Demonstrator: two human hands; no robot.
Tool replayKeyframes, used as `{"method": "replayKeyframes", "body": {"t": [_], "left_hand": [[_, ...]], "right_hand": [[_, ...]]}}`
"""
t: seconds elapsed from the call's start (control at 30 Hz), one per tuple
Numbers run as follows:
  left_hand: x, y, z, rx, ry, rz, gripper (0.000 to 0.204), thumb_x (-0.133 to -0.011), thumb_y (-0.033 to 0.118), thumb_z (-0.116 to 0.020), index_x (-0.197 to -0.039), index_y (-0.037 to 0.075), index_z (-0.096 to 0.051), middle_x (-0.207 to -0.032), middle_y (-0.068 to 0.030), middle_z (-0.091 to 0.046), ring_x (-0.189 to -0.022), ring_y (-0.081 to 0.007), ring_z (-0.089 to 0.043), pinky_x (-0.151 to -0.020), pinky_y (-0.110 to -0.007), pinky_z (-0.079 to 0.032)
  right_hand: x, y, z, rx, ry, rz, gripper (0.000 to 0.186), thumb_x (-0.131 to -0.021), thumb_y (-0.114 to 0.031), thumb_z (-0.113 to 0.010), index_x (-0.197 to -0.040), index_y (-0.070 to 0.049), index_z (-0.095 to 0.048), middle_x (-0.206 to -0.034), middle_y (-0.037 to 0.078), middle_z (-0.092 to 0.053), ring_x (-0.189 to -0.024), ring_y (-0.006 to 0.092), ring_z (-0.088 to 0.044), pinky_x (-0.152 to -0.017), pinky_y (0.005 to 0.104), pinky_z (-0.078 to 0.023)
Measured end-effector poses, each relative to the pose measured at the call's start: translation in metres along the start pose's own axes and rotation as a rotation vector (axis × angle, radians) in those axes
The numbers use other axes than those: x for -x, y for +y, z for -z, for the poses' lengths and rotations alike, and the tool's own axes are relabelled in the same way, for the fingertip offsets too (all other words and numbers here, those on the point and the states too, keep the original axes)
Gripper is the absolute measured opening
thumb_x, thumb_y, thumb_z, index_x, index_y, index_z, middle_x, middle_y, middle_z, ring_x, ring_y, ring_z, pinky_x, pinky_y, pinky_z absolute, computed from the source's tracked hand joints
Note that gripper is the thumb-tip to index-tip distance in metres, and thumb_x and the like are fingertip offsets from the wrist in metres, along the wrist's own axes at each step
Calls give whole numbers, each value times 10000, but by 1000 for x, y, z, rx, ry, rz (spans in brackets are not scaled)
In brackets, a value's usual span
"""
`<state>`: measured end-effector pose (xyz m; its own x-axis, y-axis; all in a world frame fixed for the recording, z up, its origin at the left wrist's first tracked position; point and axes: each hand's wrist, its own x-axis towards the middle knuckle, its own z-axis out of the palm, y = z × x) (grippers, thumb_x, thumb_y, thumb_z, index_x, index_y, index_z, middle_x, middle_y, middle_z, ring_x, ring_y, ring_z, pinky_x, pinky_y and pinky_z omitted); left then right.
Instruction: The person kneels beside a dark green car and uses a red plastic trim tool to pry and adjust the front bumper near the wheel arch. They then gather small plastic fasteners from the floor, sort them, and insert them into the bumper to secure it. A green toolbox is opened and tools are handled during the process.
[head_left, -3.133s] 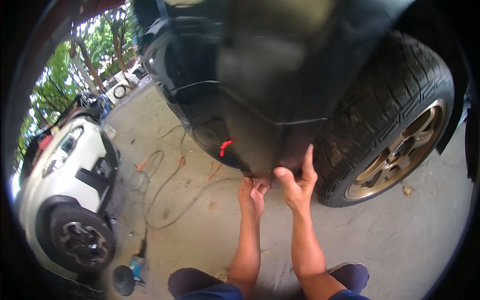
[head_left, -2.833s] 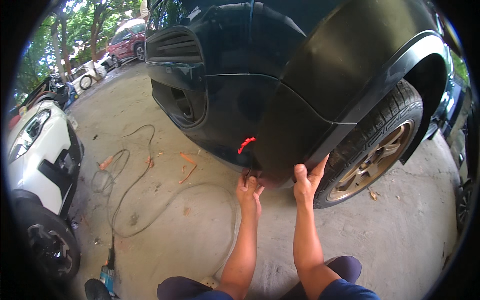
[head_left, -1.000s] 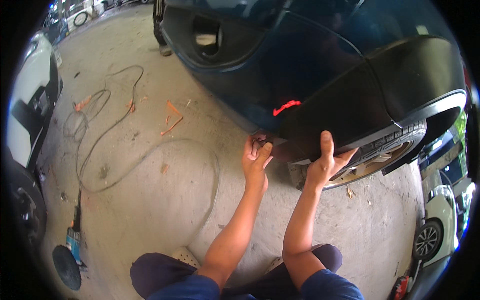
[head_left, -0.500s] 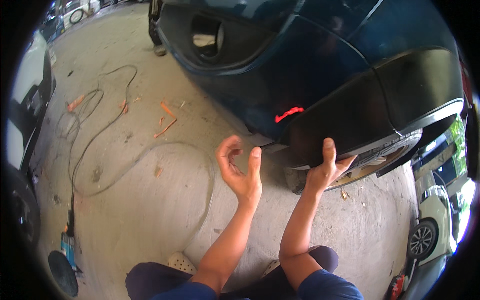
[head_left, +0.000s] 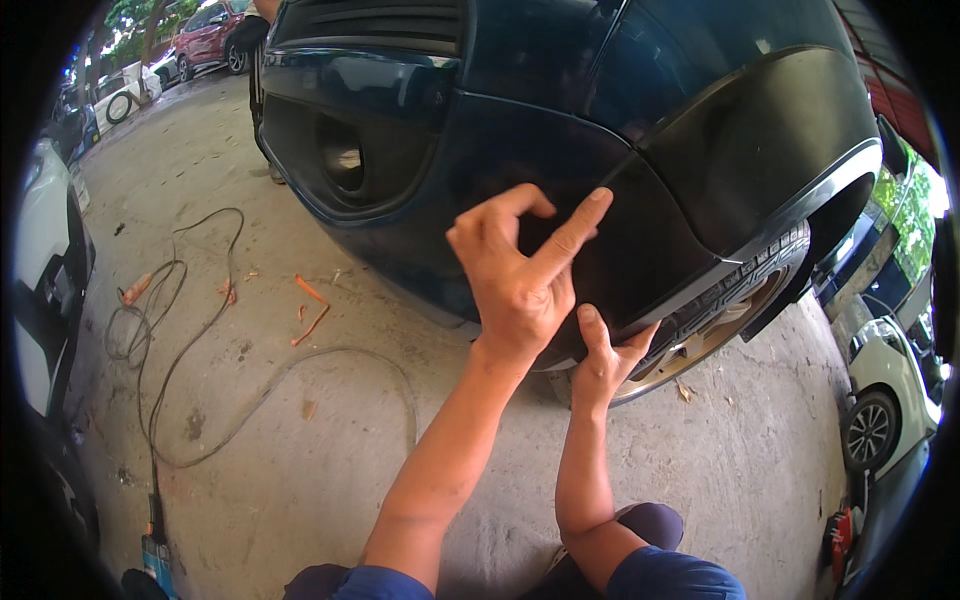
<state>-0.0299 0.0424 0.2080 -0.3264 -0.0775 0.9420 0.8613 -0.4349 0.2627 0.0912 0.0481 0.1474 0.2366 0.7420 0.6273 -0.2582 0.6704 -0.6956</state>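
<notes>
The dark blue and black car bumper (head_left: 480, 130) fills the upper middle, its corner running to the wheel arch. My right hand (head_left: 603, 365) grips the bumper's lower edge just ahead of the wheel (head_left: 740, 310). Its thumb points up along the outer face, while the fingers reach behind the edge and are partly hidden. In front of the bumper corner, my left hand (head_left: 520, 280) is raised and holds nothing. Its thumb is stretched out, the fingers bent and apart; whether it touches the panel I cannot tell.
A long cable (head_left: 285, 375) loops over the concrete floor at left, ending at a blue power tool (head_left: 157, 562). Orange scraps (head_left: 313, 305) lie near it. A white car (head_left: 885, 400) stands at right, another vehicle (head_left: 45, 280) at the left edge. Someone's arm (head_left: 262, 10) shows behind the bumper.
My left hand has moved up and right, over the bumper corner. The red mark seen there before is now out of sight. My right hand stays at the lower edge; the view has shifted.
</notes>
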Motion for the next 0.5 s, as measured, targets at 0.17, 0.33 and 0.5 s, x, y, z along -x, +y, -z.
{"method": "replayKeyframes", "body": {"t": [0.17,0.33,0.5], "left_hand": [[5,-3,-5,-60,13,49,433,-799,188,-828,-1201,344,-792,-992,25,-486,-946,-190,-418,-825,-357,-308],[3,-2,-4,-119,29,20,455,-816,160,-809,-1235,335,-776,-990,18,-503,-937,-197,-437,-817,-365,-316],[-7,16,10,-47,-69,-168,463,-886,70,-675,-1346,113,-696,-1060,-40,-637,-938,-213,-550,-830,-372,-390]], "right_hand": [[0,0,0,-7,25,-26,836,-730,-32,-881,-1448,-22,-453,-1286,81,-581,-1149,198,-565,-1023,309,-448],[-1,3,0,-27,13,-18,840,-732,-39,-885,-1450,-21,-449,-1287,76,-578,-1158,196,-559,-1024,309,-443],[-2,3,2,10,-35,-7,787,-779,-20,-824,-1467,-19,-442,-1351,102,-575,-1217,212,-572,-1070,333,-446]]}}
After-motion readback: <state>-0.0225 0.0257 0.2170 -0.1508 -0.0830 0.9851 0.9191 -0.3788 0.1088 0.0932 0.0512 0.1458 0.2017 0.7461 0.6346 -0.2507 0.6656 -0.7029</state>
